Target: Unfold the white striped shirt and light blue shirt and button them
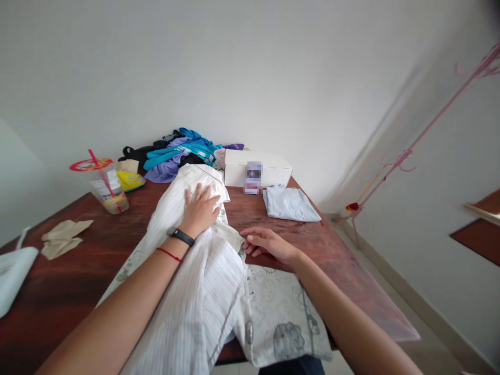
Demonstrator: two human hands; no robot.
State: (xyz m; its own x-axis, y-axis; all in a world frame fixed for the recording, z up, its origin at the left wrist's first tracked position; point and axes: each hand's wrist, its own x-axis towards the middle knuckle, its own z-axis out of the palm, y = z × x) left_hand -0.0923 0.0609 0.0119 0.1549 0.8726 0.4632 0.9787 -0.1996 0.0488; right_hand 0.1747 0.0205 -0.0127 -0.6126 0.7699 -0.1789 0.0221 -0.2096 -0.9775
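Note:
A white, thinly striped garment (pixel 187 291) lies spread over the table and hangs toward me, and its kind is not clear. One part of it, at the lower right, shows a grey cartoon print (pixel 279 317). My left hand (pixel 201 208) presses flat on the far part of the garment, fingers spread; a dark watch and a red cord circle that wrist. Beside the garment's right edge is my right hand (pixel 269 244), its fingers loosely bent and apart, the tips at the cloth. Whether they touch it is hard to tell.
On the wooden table (pixel 101 245) stand a plastic cup with a red straw (pixel 107 187) and a white box (pixel 258 166). A folded light-grey cloth (pixel 291 203), a clothes pile (pixel 183 151), a crumpled napkin (pixel 66 237) and a yellow packet (pixel 130 180) lie around. A pink coat stand (pixel 433 127) rises at right.

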